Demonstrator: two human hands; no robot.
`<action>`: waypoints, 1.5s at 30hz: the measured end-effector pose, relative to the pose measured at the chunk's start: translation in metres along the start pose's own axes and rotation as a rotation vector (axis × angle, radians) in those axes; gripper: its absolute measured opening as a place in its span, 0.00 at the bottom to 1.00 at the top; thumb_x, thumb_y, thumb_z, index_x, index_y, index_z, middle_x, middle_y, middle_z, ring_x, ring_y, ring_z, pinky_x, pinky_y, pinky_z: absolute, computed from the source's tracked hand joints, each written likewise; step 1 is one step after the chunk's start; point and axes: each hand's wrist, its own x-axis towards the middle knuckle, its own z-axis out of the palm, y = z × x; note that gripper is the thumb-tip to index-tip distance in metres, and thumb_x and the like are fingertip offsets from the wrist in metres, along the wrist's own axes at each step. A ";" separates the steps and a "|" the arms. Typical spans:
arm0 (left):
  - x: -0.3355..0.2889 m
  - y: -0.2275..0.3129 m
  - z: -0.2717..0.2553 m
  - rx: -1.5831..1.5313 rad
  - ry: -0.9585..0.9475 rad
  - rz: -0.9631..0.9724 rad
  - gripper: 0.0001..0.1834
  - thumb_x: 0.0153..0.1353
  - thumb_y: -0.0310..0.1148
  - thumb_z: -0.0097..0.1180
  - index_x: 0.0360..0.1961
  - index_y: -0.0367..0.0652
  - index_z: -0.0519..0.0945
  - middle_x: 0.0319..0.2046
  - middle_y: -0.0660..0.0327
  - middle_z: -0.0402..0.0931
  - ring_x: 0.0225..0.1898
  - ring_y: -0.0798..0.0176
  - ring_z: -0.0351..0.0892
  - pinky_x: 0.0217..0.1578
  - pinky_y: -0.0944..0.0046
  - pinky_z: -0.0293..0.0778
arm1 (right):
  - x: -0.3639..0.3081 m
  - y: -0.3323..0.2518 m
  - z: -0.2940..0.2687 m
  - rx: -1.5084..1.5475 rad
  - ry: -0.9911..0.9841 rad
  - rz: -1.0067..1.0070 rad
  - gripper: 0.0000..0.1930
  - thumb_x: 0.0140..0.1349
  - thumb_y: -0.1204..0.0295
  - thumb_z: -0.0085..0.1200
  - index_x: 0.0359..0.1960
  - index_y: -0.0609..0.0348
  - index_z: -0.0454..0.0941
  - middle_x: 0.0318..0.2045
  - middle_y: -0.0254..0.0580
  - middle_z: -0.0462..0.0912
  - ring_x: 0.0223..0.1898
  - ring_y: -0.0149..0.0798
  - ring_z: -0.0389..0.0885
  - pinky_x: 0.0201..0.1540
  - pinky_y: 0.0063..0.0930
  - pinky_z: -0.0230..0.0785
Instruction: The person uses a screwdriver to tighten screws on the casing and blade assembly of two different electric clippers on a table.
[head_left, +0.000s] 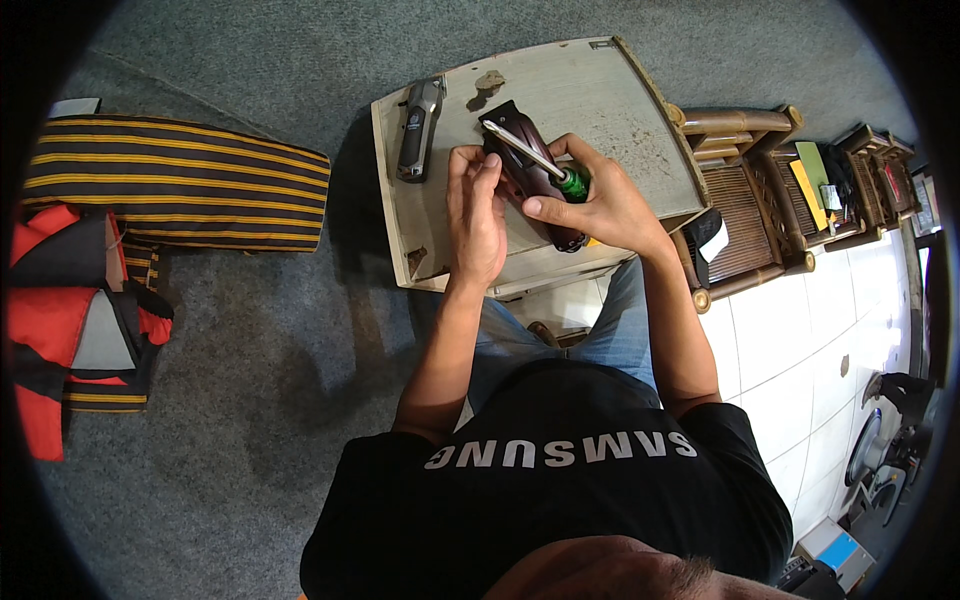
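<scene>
My right hand [615, 205] is closed round a screwdriver [572, 183] with a green handle. Its metal shaft slants up and left across a dark maroon hair clipper [528, 165], and the thumb lies over the clipper's body. The clipper is tilted above the table, blade end up and to the left. My left hand [477, 215] is close against the clipper's left side, fingers curled and thumb pressed toward them. What sits between those fingertips is too small or hidden to make out. A second hair clipper [420, 130], grey and black, lies on the table's left side.
The pale, worn table [590, 85] has chipped patches and a raised right edge. Bamboo chairs [745, 210] stand to the right, a dark cap with white [710, 240] on one. A striped cushion [180, 185] and red-black clothing [70, 300] are on the left, by grey carpet [240, 400].
</scene>
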 end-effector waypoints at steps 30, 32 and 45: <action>-0.001 0.003 0.003 0.014 0.011 0.003 0.09 0.79 0.36 0.54 0.47 0.43 0.72 0.37 0.65 0.73 0.37 0.74 0.72 0.42 0.68 0.69 | 0.000 -0.001 -0.001 0.002 -0.016 0.029 0.39 0.52 0.43 0.80 0.52 0.63 0.79 0.34 0.48 0.89 0.37 0.38 0.88 0.44 0.33 0.80; -0.001 0.003 0.003 0.015 0.007 0.004 0.09 0.79 0.36 0.54 0.47 0.43 0.72 0.37 0.65 0.73 0.37 0.74 0.71 0.42 0.68 0.69 | 0.000 -0.001 -0.001 0.001 -0.015 0.027 0.40 0.52 0.43 0.80 0.52 0.63 0.79 0.34 0.48 0.89 0.37 0.38 0.88 0.44 0.33 0.80; -0.001 0.002 0.002 0.007 -0.005 0.004 0.09 0.79 0.36 0.53 0.47 0.43 0.71 0.38 0.65 0.73 0.38 0.73 0.72 0.43 0.68 0.70 | 0.000 0.000 0.000 -0.012 -0.011 0.019 0.40 0.52 0.42 0.80 0.52 0.63 0.79 0.34 0.49 0.89 0.36 0.39 0.89 0.43 0.33 0.80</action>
